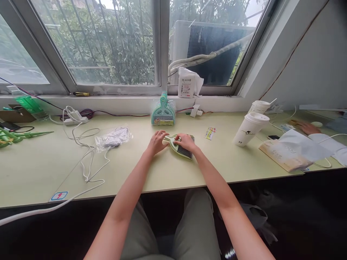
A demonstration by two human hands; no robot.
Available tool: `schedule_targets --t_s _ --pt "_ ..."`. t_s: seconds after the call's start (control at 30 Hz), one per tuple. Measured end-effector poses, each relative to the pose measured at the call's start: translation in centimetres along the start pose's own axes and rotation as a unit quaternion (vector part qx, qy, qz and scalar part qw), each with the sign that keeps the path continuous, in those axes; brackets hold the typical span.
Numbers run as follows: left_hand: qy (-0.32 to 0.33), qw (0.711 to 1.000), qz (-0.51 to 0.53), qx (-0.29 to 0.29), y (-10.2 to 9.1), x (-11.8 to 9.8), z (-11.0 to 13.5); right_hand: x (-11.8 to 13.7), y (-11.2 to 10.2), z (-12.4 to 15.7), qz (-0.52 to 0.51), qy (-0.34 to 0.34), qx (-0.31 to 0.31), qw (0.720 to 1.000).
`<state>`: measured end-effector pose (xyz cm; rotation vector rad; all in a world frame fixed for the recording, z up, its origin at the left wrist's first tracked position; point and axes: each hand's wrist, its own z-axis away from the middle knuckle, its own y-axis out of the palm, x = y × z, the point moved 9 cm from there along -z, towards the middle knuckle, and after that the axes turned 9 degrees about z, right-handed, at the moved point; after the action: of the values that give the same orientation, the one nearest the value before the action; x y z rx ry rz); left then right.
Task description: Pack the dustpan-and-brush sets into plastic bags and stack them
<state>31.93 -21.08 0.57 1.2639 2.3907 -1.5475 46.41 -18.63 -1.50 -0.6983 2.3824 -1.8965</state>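
Observation:
A small pale green dustpan-and-brush set (182, 150) lies flat on the light green desk (168, 173) in front of me. My left hand (157, 142) rests at its handle end, fingers curled around the handle. My right hand (185, 141) lies over the top of the set, fingers closed down on it. A second set, teal and wrapped in clear plastic (163, 115), stands upright against the windowsill just behind.
A crumpled clear plastic bag (113, 137) and white cables (86, 159) lie to the left. Two white paper cups (251, 127) and a paper bag (291, 150) are on the right, beside another person's hand (307, 128). A small label (210, 133) lies between.

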Motion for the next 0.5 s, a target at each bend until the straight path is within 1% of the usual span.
schedule_targets --t_s 0.1,0.23,0.3,0.37,0.5 --pt "0.045 0.997 -0.068 0.014 0.0 0.2 0.0 -0.2 0.5 -0.2 -0.012 -0.008 0.01 1.0" --pt "0.091 0.989 -0.089 0.073 1.7 -0.4 0.3 -0.1 0.7 -0.4 -0.026 -0.022 0.014 0.999" --pt "0.102 0.985 -0.093 0.102 2.6 -0.6 0.4 0.0 0.6 -0.4 -0.031 -0.02 0.01 0.999" --pt "0.087 0.986 -0.093 0.11 3.0 -0.4 0.3 0.1 0.5 -0.3 -0.032 -0.014 0.011 0.999" --pt "0.022 0.992 -0.071 0.102 3.0 0.7 -0.1 0.2 0.5 -0.3 -0.018 0.002 0.025 1.0"
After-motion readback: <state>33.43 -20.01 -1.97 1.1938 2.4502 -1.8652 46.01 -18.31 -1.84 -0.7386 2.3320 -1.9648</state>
